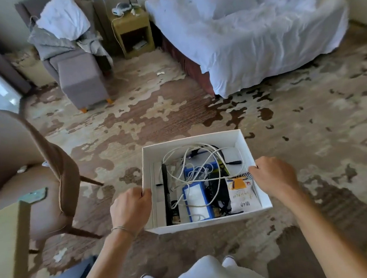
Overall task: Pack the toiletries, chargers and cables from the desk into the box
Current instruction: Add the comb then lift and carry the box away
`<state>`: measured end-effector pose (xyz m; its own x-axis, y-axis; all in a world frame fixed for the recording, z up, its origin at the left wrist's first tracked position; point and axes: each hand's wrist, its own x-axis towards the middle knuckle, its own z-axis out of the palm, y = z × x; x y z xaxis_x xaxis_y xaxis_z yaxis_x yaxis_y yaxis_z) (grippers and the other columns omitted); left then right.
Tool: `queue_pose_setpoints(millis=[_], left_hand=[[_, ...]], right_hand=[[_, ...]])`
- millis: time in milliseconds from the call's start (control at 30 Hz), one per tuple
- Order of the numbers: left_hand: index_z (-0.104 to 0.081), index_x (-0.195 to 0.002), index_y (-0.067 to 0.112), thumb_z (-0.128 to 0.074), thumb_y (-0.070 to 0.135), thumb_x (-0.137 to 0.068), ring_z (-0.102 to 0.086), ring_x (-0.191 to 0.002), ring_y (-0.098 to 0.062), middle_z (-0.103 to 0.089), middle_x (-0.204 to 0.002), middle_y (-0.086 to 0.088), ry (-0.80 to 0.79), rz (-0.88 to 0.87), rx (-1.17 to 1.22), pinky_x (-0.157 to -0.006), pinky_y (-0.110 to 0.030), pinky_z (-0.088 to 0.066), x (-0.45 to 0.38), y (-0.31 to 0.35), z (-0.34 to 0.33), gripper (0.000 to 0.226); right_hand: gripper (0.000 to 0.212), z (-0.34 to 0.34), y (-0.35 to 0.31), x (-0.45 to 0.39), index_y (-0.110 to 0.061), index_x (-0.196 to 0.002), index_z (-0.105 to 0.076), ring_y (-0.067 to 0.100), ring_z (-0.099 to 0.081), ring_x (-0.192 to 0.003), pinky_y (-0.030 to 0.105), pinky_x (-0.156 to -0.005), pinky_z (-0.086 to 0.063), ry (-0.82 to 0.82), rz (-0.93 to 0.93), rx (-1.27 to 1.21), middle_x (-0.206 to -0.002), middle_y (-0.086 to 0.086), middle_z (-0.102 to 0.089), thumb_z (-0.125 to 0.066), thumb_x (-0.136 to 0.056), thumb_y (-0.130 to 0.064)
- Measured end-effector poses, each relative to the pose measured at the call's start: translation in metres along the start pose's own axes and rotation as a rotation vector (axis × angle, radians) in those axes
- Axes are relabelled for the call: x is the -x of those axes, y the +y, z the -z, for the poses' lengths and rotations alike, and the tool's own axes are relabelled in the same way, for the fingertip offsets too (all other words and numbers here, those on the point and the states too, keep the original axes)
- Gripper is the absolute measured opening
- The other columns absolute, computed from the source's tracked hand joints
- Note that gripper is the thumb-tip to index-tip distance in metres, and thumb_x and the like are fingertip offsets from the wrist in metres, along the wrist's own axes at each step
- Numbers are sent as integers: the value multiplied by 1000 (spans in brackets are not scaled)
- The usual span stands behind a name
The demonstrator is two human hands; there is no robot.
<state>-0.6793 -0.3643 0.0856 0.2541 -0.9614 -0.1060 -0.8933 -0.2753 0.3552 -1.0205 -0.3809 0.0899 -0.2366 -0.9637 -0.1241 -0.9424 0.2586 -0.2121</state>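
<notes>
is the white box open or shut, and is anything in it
Open, no lid on it. The white box holds tangled white cables, a black comb and a snack packet.

Around you: a bed [257,33] with rumpled white linen; a yellow nightstand [133,31] just beside it; a grey armchair [77,66] heaped with pale cloths; a brown chair [46,165] at your left; patterned brown carpet [311,126] underfoot.

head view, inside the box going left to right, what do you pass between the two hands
left hand → black comb → blue-edged white pouch → white snack packet → right hand, each hand holding a side wall of the white box.
</notes>
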Motion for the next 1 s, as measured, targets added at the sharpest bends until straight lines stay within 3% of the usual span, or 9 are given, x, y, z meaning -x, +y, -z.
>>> queue_pose_setpoints(millis=[233, 433, 600, 767, 1000], left_hand=[[-36, -46, 11, -52, 28, -88, -37, -41, -22, -40, -42, 0, -92, -232, -1, -45, -27, -30, 11, 122, -50, 48], [-49, -54, 6, -51, 29, -89, -43, -44, -24, -51, -48, -6, -199, -427, -14, -46, -27, -34, 22, 207, -92, 42], [-47, -50, 10, -51, 31, -89, -50, -46, -24, -55, -51, -6, -237, -603, -29, -47, -26, -34, 39, 275, -122, 44], [-51, -52, 10, -51, 31, -90, -50, -47, -22, -55, -51, -4, -289, -752, -71, -47, -26, -31, 61, 348, -152, 44], [-53, -56, 13, -49, 33, -93, -53, -51, -21, -57, -56, -3, -413, -934, -139, -51, -27, -34, 100, 455, -205, 43]], right_hand=[[45, 25, 132, 32, -14, -53, -35, 15, -32, -40, 25, -44, -22, 71, -230, -32, -47, -1, -36, -52, -93, -23], [39, 40, 214, 72, -13, -56, -38, 15, -36, -42, 25, -44, -23, 128, -448, -18, -49, -1, -41, -51, -92, -22], [39, 42, 275, 104, -15, -53, -40, 16, -38, -42, 27, -45, -31, 186, -626, -55, -49, -1, -42, -51, -90, -23], [39, 33, 334, 135, -14, -54, -38, 24, -43, -47, 36, -49, -39, 231, -813, -248, -51, 1, -40, -53, -90, -18], [41, 35, 411, 179, -14, -53, -37, 21, -35, -49, 31, -51, -30, 256, -1043, -342, -53, 3, -34, -55, -90, -19]])
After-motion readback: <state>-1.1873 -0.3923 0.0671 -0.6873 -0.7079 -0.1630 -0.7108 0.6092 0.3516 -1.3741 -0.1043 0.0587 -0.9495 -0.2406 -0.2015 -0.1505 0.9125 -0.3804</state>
